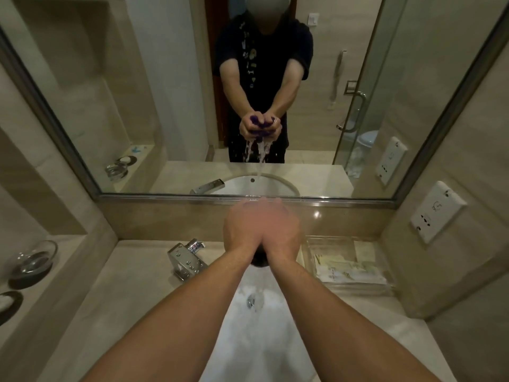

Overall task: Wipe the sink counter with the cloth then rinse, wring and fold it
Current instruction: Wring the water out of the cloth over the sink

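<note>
Both hands are meeting at the middle of the frame, above the back of the sink [248,340], with the left hand [242,230] and right hand [281,230] pressing side by side. From this side only the backs of the hands are showing, a little blurred. The mirror [165,106] is giving the other side: the fingers of both hands are curling tight around a bunched purple cloth [260,123], clamping it between the palms. Water is streaming down from the cloth in the reflection, and a thin stream is falling near the drain [252,301] in the white basin below. A dark bit is hanging just under the wrists, though I cannot tell whether it is cloth. Both forearms are reaching in from the bottom of the frame, wet and converging toward the hands.

A chrome tap [187,259] is sitting on the counter [132,293] just left of the hands. A clear tray [349,266] holding pale packets is lying on the counter to the right. At the left edge a glass dish [33,260] is resting on a ledge. A wall socket [438,210] is showing at the right
</note>
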Demonstrator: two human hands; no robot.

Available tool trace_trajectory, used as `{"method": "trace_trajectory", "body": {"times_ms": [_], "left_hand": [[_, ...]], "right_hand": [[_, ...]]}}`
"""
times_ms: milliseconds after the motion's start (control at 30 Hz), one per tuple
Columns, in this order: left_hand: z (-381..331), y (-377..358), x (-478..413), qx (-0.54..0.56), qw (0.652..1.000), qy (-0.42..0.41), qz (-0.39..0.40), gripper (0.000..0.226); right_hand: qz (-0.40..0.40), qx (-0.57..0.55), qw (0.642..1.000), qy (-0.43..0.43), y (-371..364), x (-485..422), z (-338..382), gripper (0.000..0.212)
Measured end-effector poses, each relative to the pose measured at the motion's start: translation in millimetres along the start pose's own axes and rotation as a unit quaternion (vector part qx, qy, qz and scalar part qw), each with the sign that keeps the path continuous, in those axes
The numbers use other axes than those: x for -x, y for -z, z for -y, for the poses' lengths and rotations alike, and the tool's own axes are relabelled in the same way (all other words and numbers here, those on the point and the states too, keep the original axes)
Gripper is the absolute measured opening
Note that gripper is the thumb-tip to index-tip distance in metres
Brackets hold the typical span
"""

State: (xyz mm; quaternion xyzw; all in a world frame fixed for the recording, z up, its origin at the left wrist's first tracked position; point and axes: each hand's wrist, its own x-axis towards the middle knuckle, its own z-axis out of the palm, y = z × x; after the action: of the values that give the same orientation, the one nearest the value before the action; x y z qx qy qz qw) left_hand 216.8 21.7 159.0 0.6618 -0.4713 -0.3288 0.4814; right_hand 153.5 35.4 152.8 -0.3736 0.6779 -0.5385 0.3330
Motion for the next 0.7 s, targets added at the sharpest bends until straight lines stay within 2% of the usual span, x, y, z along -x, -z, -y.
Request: {"method": "trace_trajectory", "body": {"times_ms": [100, 167, 233, 300, 367, 433, 467, 500, 567, 633, 700], "left_hand": [[-5.4, -1.8, -5.8, 0.015, 1.0, -0.013, 0.023, 0.04], [-10.4, 1.7, -10.2, 0.116, 0.991, 0.022, 0.064, 0.053], [-11.5, 6.9, -13.2, 0.256, 0.951, 0.152, 0.09, 0.069], [-9.4, 9.1, -9.2, 0.323, 0.898, 0.261, 0.145, 0.074], [-13.2, 5.9, -2.2, 0.376, 0.852, 0.309, 0.194, 0.073], [-23.9, 4.0, -1.3, 0.441, 0.817, 0.326, 0.179, 0.066], [-27.8, 3.6, -4.0, 0.456, 0.814, 0.32, 0.164, 0.061], [-31.5, 4.2, -8.0, 0.452, 0.826, 0.302, 0.149, 0.056], [-36.5, 5.5, -15.1, 0.368, 0.893, 0.236, 0.11, 0.042], [-38.1, 3.3, -21.7, 0.218, 0.967, 0.115, 0.059, 0.029], [-39.4, 3.0, -26.6, 0.076, 0.995, -0.033, 0.048, 0.029]], "right_hand": [[0.019, 0.007, 1.0, -0.007, -0.2, -13.0, 6.3, 0.048], [0.02, -0.032, 0.998, -0.059, 1.7, -24.9, 13.9, 0.046], [0.025, -0.1, 0.989, -0.107, 3.9, -33.5, 22.1, 0.042], [0.038, -0.165, 0.977, -0.131, 3.4, -37.6, 26.6, 0.038], [0.062, -0.201, 0.971, -0.117, 1.4, -37.5, 27.7, 0.033], [0.084, -0.165, 0.98, -0.071, 2.8, -37.3, 24.3, 0.032], [0.09, -0.141, 0.985, -0.045, 6.1, -37.6, 24.1, 0.03], [0.097, -0.125, 0.987, -0.027, 8.7, -41.0, 23.0, 0.031], [0.149, -0.16, 0.975, -0.04, 17.9, -44.9, 29.9, 0.042], [0.242, -0.181, 0.949, -0.094, 28.4, -46.5, 47.2, 0.046], [0.318, -0.141, 0.929, -0.126, 39.2, -48.0, 65.5, 0.047]]}}
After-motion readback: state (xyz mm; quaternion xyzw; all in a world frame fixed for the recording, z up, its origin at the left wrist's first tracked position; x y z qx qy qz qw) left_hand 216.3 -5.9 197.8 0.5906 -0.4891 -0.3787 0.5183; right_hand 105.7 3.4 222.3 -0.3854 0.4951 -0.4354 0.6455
